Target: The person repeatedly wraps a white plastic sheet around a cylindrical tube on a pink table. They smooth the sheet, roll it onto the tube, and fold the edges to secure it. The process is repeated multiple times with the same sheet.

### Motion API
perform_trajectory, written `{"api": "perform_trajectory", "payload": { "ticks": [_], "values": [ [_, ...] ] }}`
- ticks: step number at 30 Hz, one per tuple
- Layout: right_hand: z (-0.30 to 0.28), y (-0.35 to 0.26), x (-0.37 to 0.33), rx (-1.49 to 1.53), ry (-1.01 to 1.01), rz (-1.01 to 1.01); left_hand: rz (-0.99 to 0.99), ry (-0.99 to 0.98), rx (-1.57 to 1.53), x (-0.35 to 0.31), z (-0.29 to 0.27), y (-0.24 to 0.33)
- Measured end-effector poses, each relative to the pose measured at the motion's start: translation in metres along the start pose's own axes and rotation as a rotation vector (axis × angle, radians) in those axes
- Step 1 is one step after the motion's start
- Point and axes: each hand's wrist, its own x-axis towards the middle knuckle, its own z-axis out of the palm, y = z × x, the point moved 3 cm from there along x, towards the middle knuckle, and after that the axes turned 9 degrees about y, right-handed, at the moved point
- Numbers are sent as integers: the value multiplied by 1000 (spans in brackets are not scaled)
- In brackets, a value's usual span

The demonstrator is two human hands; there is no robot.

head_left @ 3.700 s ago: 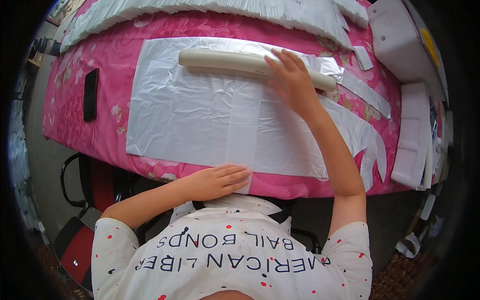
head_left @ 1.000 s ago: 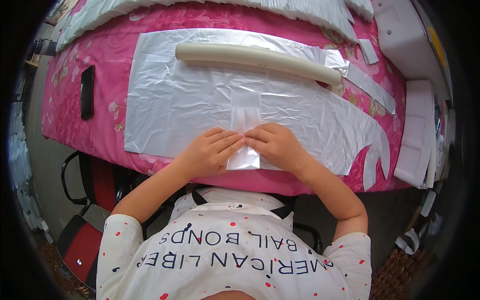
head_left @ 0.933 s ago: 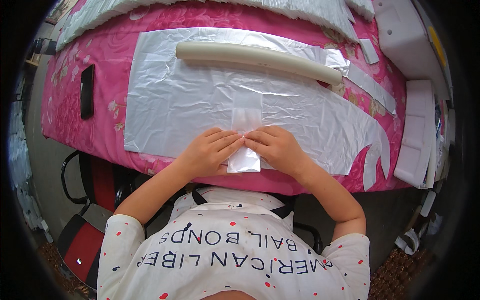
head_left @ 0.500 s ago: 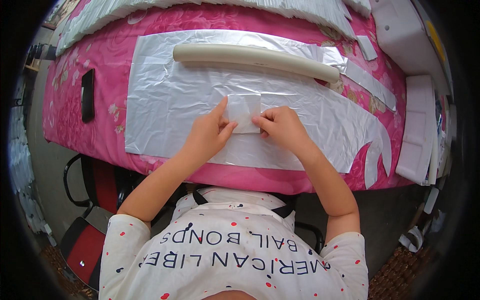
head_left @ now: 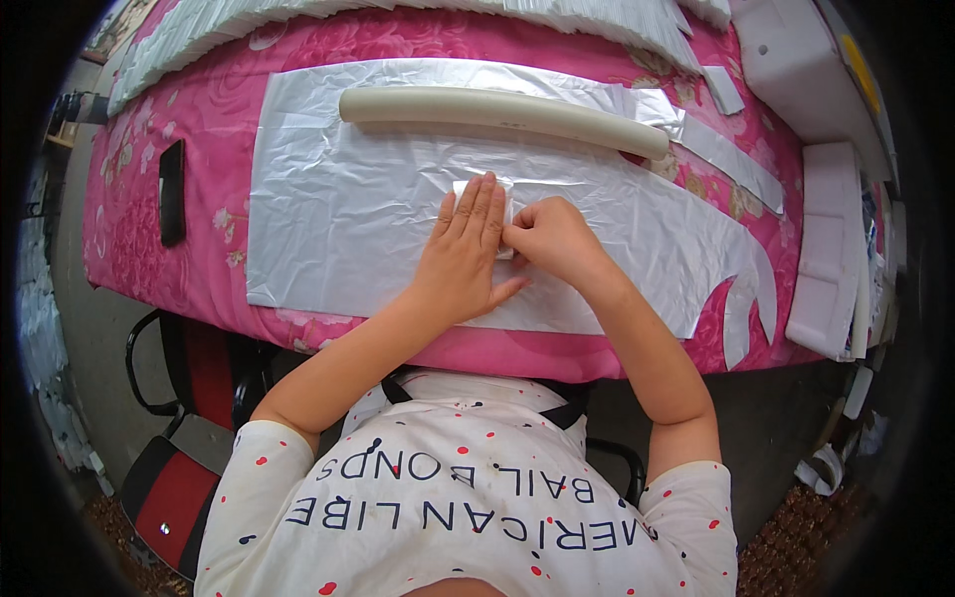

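Note:
My left hand (head_left: 456,261) lies flat, fingers stretched out, on a small white folded square of thin sheet (head_left: 462,187). It covers most of the square. Beside it, my right hand (head_left: 559,241) is closed in a pinch at the square's right edge; the fingertips are partly hidden. Both hands rest over a large wrinkled silvery plastic sheet (head_left: 338,219) spread on the table. Beyond the hands, a long cream-coloured tube (head_left: 502,109) lies across that sheet.
A pink floral cloth (head_left: 119,234) covers the table. A dark phone (head_left: 172,194) lies at the left. Long stacks of folded white sheets (head_left: 418,5) line the far edge. Cut silvery strips (head_left: 734,164) and white foam boxes (head_left: 826,249) are at the right. Red-and-black chairs (head_left: 179,488) stand lower left.
My left hand has gone from holding the white square's left edge to lying flat over it. My right hand stays at the right edge, shifted slightly up.

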Motion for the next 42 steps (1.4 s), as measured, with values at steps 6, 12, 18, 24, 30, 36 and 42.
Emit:
{"api": "perform_trajectory", "payload": {
  "ticks": [6, 12, 18, 24, 30, 36, 42],
  "values": [
    [0, -9, -23, -360, 319, -249, -9, -4, 34, 1, 8, -2],
    [-11, 11, -60, -573, 256, -262, 16, -49, 29, -7, -1, -1],
    [7, 26, -96, -282, -91, -187, 109, -323, -36, -96, -54, -19],
    [52, -10, -100, -22, -51, -736, -83, -456, -109, -144, -96, -34],
    [56, -44, -88, 130, -69, -1098, -116, -478, -638, -115, -88, -5],
    [-9, -19, -67, 140, 205, -935, -30, -251, -653, -77, -80, 0],
    [-216, 21, 7, -497, 1402, -836, -36, -156, -525, -72, -75, -7]
  ]
}}
